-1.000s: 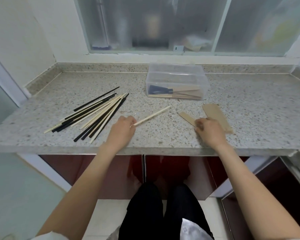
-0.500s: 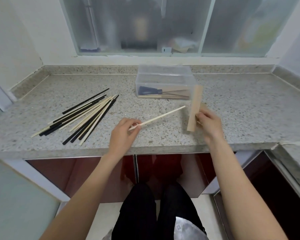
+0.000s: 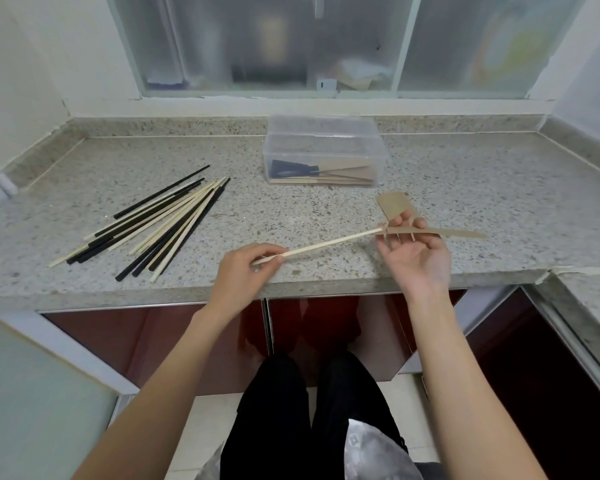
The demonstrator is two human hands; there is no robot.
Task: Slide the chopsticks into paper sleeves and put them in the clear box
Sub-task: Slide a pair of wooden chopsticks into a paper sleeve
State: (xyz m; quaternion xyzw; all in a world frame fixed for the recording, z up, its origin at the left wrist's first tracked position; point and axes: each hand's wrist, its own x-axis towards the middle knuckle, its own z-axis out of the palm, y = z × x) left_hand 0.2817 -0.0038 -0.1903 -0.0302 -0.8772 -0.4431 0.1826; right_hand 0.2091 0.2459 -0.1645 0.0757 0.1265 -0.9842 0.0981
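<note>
At the counter's (image 3: 326, 209) near edge, just below frame centre, the left hand (image 3: 243, 271) pinches the low end of a pale, thin wooden chopstick (image 3: 329, 243). Its tip meets the mouth of a flat brown sleeve (image 3: 440, 232), held between the fingers of the palm-up right hand (image 3: 414, 252). Another sleeve (image 3: 394, 207) lies behind. At centre left sits a loose pile (image 3: 160, 223) of black and pale sticks. Farther back, the clear box (image 3: 324, 150) holds sleeved pairs.

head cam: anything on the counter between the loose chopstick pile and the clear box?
No. In the head view, the stretch between the loose chopstick pile and the clear box is bare speckled countertop.
</note>
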